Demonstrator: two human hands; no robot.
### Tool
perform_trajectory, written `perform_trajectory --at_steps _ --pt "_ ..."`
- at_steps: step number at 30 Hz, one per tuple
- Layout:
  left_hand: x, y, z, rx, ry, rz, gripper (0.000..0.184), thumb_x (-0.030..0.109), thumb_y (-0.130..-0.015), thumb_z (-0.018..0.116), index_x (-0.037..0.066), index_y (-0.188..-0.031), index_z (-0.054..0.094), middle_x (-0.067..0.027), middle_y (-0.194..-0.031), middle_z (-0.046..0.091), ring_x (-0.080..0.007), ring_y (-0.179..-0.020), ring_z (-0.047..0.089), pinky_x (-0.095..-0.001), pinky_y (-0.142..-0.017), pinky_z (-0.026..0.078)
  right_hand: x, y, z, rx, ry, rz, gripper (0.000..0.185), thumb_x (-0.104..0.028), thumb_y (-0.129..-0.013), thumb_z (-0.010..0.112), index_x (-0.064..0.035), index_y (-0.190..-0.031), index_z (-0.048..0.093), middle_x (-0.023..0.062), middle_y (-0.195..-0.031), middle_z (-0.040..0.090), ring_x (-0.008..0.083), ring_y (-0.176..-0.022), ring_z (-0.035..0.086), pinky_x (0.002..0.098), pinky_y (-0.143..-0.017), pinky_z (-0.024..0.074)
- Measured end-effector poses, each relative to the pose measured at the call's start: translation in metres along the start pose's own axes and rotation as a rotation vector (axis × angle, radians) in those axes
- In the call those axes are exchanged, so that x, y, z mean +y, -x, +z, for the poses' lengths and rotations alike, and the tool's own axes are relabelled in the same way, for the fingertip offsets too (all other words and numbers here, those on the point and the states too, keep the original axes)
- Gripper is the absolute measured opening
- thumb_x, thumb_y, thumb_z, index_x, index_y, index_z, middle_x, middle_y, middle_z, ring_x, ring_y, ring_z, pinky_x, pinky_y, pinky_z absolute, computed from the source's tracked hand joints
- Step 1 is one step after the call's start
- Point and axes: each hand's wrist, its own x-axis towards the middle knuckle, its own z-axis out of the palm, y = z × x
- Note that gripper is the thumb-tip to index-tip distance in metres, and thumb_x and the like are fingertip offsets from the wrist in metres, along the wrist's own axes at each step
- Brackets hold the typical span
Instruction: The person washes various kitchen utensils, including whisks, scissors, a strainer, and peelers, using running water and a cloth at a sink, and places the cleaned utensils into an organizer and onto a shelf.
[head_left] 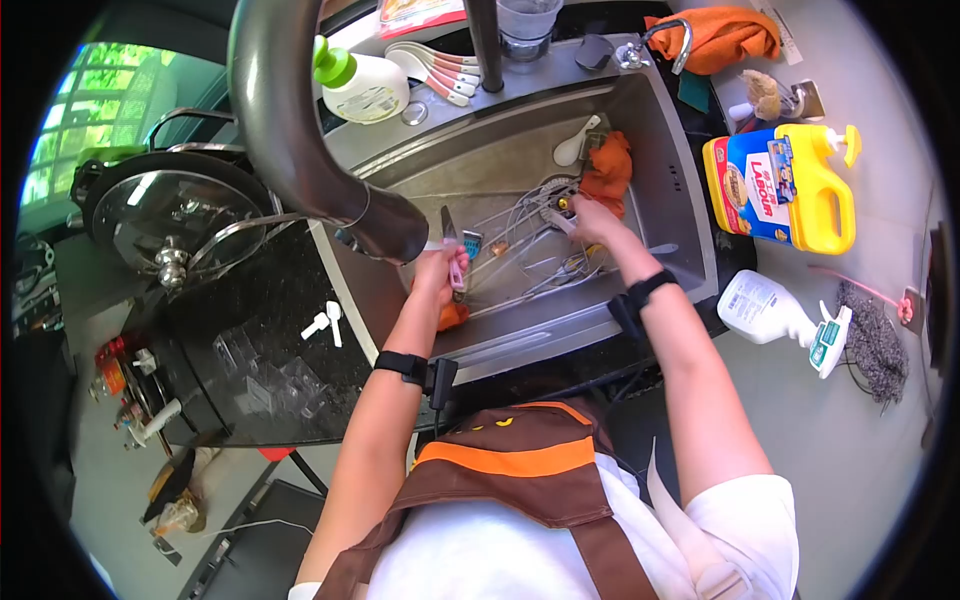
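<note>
My left hand (438, 272) is closed at the left side of the sink. It grips a small knife (448, 222) with what looks like a pink handle; the dark blade points away from me. A blue-headed tool (472, 244) lies just beside it. Over the sink's right half, my right hand (592, 222) has its fingers closed around something hidden among utensils. Wire utensils (530, 215) spread under and beside these fingers. An orange cloth (607, 172) and a white spoon (574, 144) lie just beyond. Another orange cloth (453, 316) shows below my left hand.
A dark faucet (300, 130) arches over the sink (520, 345) at left. Behind stand a pump bottle (365, 88) and several spoons (440, 72). A yellow jug (785, 190) and a spray bottle (765, 305) are at right. A lidded pan (170, 215) sits at left.
</note>
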Motion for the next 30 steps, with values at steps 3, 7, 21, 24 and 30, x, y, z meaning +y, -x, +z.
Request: perform_trajectory --at_steps 3,7,21,24,30 --pt "-0.004 -0.006 -0.009 0.07 -0.053 -0.021 0.017 0.001 -0.086 0.049 -0.005 -0.101 0.048 -0.0138 -0.086 0.058 -0.0172 -0.067 0.059 -0.0238 -0.053 0.051 -0.008 0.027 -0.053 -0.419 -0.25 0.128 0.04 -0.007 -0.067 0.068 0.0017 -0.104 0.055 0.0091 -0.083 0.064 0.0148 -0.072 0.063 0.0296 -0.062 0.0495" --pt "-0.005 0.003 -0.01 0.103 -0.072 0.071 0.02 0.001 -0.086 0.048 -0.006 -0.105 0.049 -0.0153 -0.091 0.059 -0.0194 -0.074 0.062 -0.025 -0.059 0.052 -0.007 0.056 -0.062 -0.445 -0.766 0.079 0.03 -0.009 -0.073 0.066 0.0005 -0.1 0.057 0.0049 -0.077 0.063 0.0093 -0.063 0.06 0.0219 -0.057 0.048" --pt "0.015 0.048 0.035 -0.147 -0.078 0.248 0.035 0.031 -0.087 0.056 -0.001 -0.102 0.056 -0.005 -0.079 0.058 -0.0117 -0.063 0.054 -0.0245 -0.054 0.044 -0.161 0.026 0.005 -0.45 -1.504 0.032 0.015 -0.015 -0.086 0.055 -0.0021 -0.093 0.052 0.0067 -0.076 0.06 0.0124 -0.063 0.059 0.0231 -0.058 0.0494" --pt "0.036 0.053 0.031 -0.202 -0.074 0.108 0.039 0.042 -0.088 0.051 0.004 -0.083 0.053 -0.0028 -0.067 0.052 -0.0121 -0.054 0.05 -0.0271 -0.045 0.041 -0.176 0.029 0.005 -0.428 -1.46 0.009 0.017 -0.019 -0.088 0.052 -0.0022 -0.088 0.054 0.0066 -0.072 0.06 0.0127 -0.058 0.058 0.0236 -0.054 0.0485" --pt "0.033 0.01 0.02 -0.09 -0.08 0.09 0.022 0.025 -0.084 0.06 0.004 -0.089 0.057 -0.0079 -0.079 0.059 -0.019 -0.07 0.058 -0.0337 -0.061 0.048 -0.191 0.03 -0.018 -0.418 -1.152 0.066 0.043 -0.039 -0.093 0.04 -0.0069 -0.07 0.057 0.002 -0.049 0.051 0.0089 -0.037 0.043 0.0229 -0.035 0.0308"
